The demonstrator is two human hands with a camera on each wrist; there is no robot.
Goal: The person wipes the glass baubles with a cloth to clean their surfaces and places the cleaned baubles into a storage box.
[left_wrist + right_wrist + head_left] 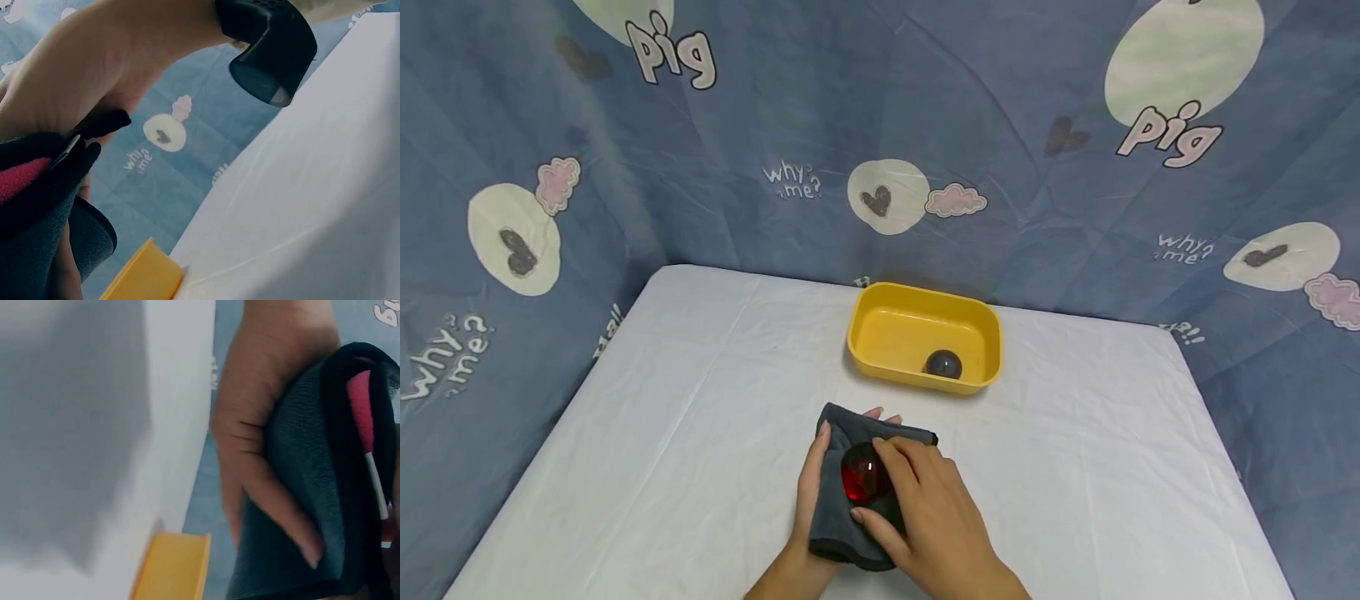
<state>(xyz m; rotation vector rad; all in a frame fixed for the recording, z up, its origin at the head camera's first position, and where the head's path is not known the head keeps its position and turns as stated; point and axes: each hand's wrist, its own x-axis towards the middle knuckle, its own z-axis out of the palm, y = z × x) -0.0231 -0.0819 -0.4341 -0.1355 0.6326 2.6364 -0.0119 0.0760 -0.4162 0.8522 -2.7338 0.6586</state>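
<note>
Two hands of mine are busy above the white-covered desk (700,467). My left hand (806,500) grips the grey cloth (838,525), thumb along its edge. On that cloth lies the red ball (861,477); beyond, a yellow box (891,329) holds a dark ball (943,364) near its front wall. My right hand (938,504) pinches the red ball between thumb and fingers. I judge this the wiping step; the next move probably calls for turning the ball lightly against the cloth.
</note>
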